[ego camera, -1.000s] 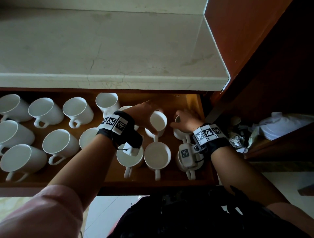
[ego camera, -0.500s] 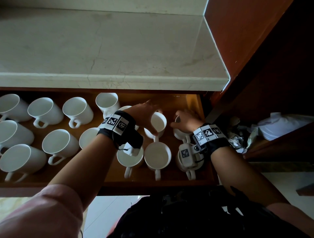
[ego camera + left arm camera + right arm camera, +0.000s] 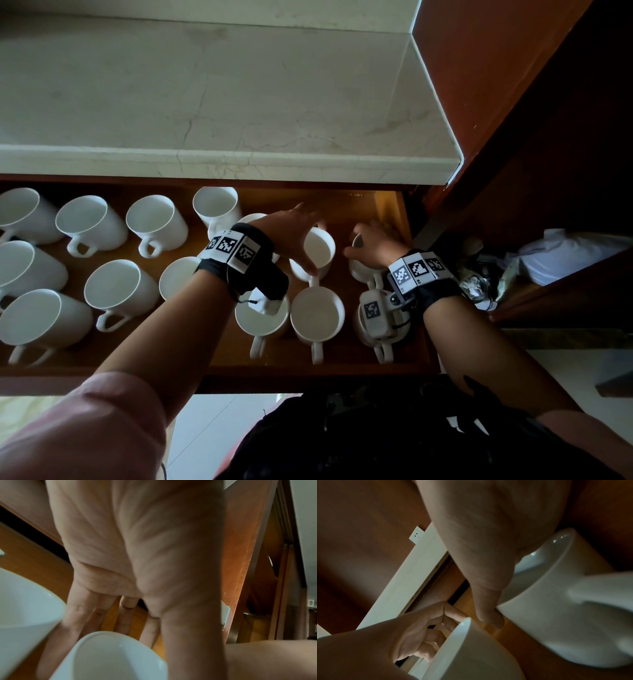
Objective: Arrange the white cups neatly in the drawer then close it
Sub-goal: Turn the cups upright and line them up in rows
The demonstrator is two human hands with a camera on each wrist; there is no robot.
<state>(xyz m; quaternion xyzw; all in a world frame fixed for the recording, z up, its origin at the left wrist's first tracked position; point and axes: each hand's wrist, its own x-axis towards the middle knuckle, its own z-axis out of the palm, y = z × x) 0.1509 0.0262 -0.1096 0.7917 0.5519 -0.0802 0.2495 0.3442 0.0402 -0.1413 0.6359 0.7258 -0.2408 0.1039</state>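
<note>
A wooden drawer (image 3: 308, 371) stands pulled out, holding several white cups with handles. My left hand (image 3: 310, 241) grips one upright white cup (image 3: 320, 248) in the back row right of centre, fingers on its far wall and thumb on the near side. The left wrist view shows that cup (image 3: 111, 655) under my palm. My right hand (image 3: 371, 240) grips a second white cup (image 3: 359, 270) near the drawer's right wall. In the right wrist view, my thumb (image 3: 488, 608) lies against this cup (image 3: 556, 601); my fingers are hidden. Two cups (image 3: 317, 317) stand in front.
A pale stone countertop (image 3: 205, 102) overhangs the back of the drawer. Loosely spaced cups (image 3: 120, 291) fill the drawer's left half. Dark wood panelling rises on the right, with a shelf of white cloth and clutter (image 3: 565, 257). Bare drawer floor (image 3: 356, 205) shows behind my hands.
</note>
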